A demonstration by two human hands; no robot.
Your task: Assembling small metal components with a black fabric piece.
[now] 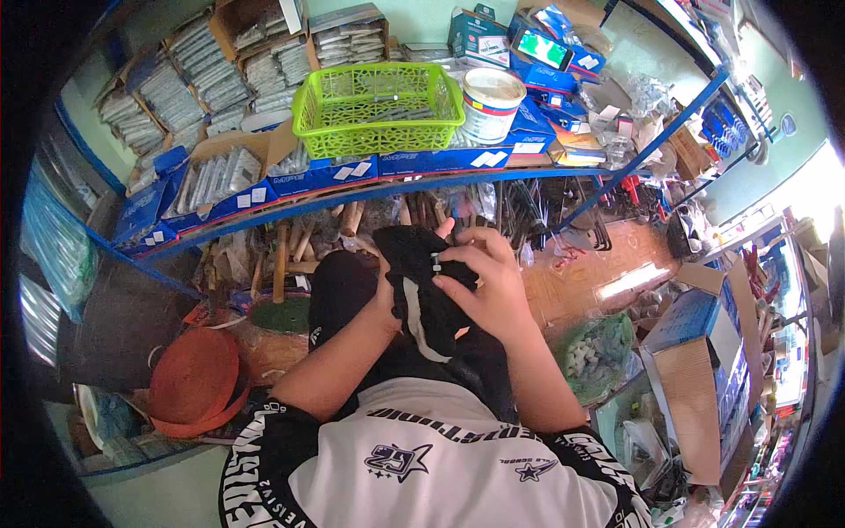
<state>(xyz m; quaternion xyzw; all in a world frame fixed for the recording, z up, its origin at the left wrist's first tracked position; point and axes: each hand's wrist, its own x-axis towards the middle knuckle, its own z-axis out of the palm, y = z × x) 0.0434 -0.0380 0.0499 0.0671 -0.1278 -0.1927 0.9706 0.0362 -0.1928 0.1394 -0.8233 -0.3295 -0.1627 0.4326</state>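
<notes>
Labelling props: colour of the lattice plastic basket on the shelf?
Lime green plastic lattice basket, clearest in head view.

Blue labelled boxes along the shelf

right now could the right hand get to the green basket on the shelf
Probably yes, but not freely. The right hand is gripping the black cloth together with the left hand, so it would have to let go first. The green basket sits open on the shelf ahead, with nothing between.

The left hand is almost wholly hidden behind the black garment, so its fingers cannot be seen. Under the right hand's fingers, the garment's small white tag is too small to tell.
</notes>
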